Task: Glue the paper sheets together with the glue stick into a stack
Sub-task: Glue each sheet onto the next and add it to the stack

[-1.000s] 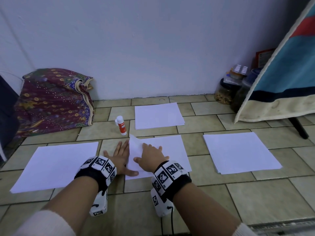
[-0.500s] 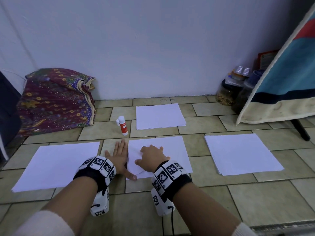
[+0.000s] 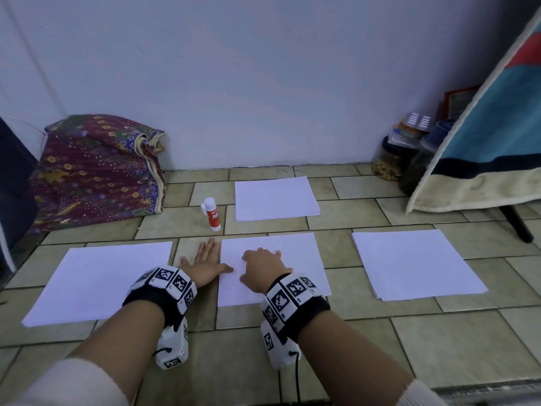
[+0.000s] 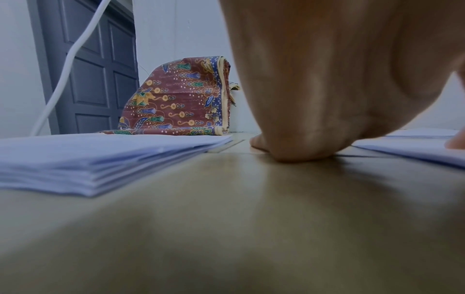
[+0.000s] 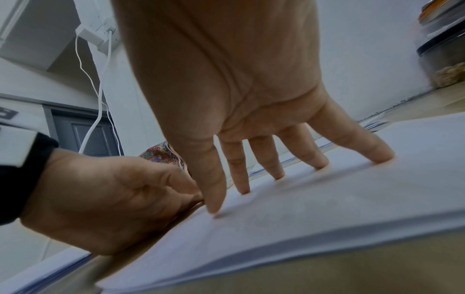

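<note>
Four lots of white paper lie on the tiled floor (image 3: 366, 341): left pile (image 3: 99, 282), middle pile (image 3: 292, 259), right pile (image 3: 409, 262), far pile (image 3: 275, 197).

Item, left hand (image 3: 205, 262): mine, palm down and flat on the floor between the left pile and the middle pile, fingers straight and pointing away from me, thumb reaching to the near-left edge of the middle pile. Grip apart, holding nothing. In the left wrist view only the heel of the hand meeting the tile shows.

Item, right hand (image 3: 262, 269): mine, arched over the middle pile, wrist raised, fingers (image 5: 266, 165) spread and straight, tips pressing down on the top sheet. Grip apart, nothing clasped.

Item, glue stick (image 3: 212, 214): upright on the floor, white cap on, red label, just left of the far pile and beyond my left hand, touched by neither hand.

Item, patterned cloth bundle (image 3: 96, 168): against the wall, far left.

Item, jars (image 3: 392, 159): far right corner, by a hanging blue cloth (image 3: 491, 127).
</note>
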